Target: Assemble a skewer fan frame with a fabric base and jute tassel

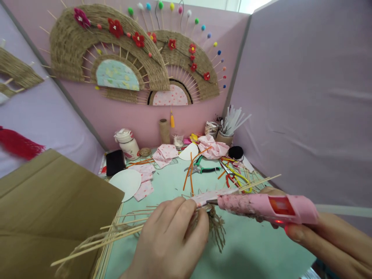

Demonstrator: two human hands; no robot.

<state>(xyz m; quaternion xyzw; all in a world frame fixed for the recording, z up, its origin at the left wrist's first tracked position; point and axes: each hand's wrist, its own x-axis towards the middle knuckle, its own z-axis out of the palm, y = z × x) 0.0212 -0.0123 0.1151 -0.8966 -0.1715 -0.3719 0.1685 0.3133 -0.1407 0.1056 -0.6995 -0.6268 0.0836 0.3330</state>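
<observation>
My right hand (299, 232) is wrapped round a pink glue gun (261, 207), which has a small red light on. Its metal nozzle touches or hovers just over a pink-dotted white strip (205, 197). The fingers of my left hand (174, 232) are bent together on this strip and the piece under it, which is mostly hidden. Thin pale sticks (99, 238) fan out to the left of that hand, and a few more extend to the upper right behind the glue gun. A frayed twine tassel (216, 230) hangs below the strip.
Cardboard (58, 209) lies at the left. Behind the hands are pliers (203, 169), scissors (229, 172), a white disc (126, 184), a phone (115, 162), a bottle (128, 144) and a cardboard tube (164, 131). Woven fans (66, 46) hang on the pink panel.
</observation>
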